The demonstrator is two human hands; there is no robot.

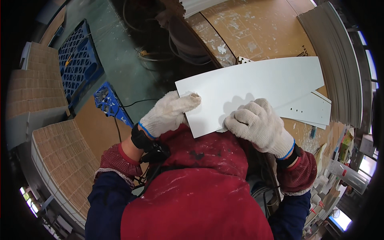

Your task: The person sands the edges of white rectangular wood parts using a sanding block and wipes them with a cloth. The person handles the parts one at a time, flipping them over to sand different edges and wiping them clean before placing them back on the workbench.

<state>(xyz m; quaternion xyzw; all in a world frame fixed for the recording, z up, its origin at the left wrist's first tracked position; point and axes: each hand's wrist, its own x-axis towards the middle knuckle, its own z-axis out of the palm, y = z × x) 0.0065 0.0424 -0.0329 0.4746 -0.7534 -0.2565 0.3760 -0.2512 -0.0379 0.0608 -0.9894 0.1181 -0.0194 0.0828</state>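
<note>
A long white panel (248, 80) with a gently curved far edge lies slantwise in front of me, its right part over the workbench. My left hand (168, 112), in a white knit glove, grips the panel's left end, thumb on top and fingers hidden underneath. My right hand (260, 126), gloved alike, is closed with curled fingers against the panel's near edge and casts a shadow on it. A small pale edge shows beside its fingertips; I cannot make out what it is. Under the panel's right end lies another white panel (308, 110) with several small holes.
The cardboard-topped workbench (248, 28) is spotted with white. At the right stands a tall stack of boards (336, 60). Bundled brown stacks (64, 160), a blue plastic pallet (82, 60) and a blue object (110, 102) with a black cable are on the left.
</note>
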